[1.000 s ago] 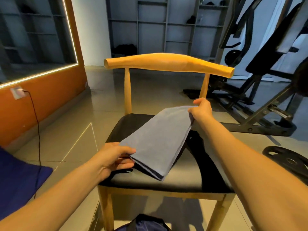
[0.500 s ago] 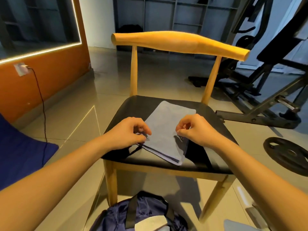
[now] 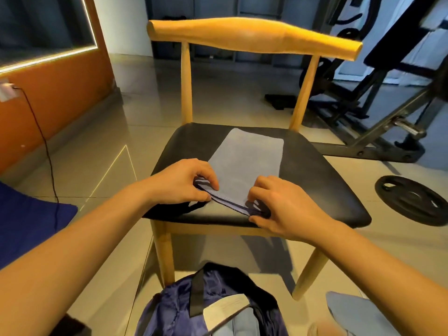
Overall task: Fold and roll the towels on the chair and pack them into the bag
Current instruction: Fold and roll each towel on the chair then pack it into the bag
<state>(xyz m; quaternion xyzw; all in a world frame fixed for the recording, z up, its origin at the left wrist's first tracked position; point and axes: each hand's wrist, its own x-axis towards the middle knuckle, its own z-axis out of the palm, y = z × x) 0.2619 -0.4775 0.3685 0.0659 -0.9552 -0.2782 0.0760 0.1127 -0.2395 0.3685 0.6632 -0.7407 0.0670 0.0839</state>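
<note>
- Pinching the near edge of the folded grey-blue towel (image 3: 244, 166) at both ends: the left hand (image 3: 184, 185) has thumb and curled fingers closed on the left corner, and the right hand (image 3: 278, 204) grips the right corner the same way.
- Towel location: it lies flat as a long strip on the black seat of the chair (image 3: 315, 180), near edge close to the seat's front rim, far end toward the backrest.
- Judged step: start of the roll, working from the near edge away from the person.
- Risk one: stacked layers show at the near edge. If the first turn catches only the top layers, the roll would likely come out loose.
- Risk two: the strip sits at a slight angle on the seat. Uneven advance of the two hands would probably cone the roll.
- Risk three: a dark strap-like piece (image 3: 174, 210) lies under the left hand at the seat edge and could be drawn into the roll. What it is cannot be told.
- The bag (image 3: 169, 311) lies open on the floor below the seat front, with a pale item (image 3: 225, 306) inside. A slack roll may unwind on the way down.
</note>
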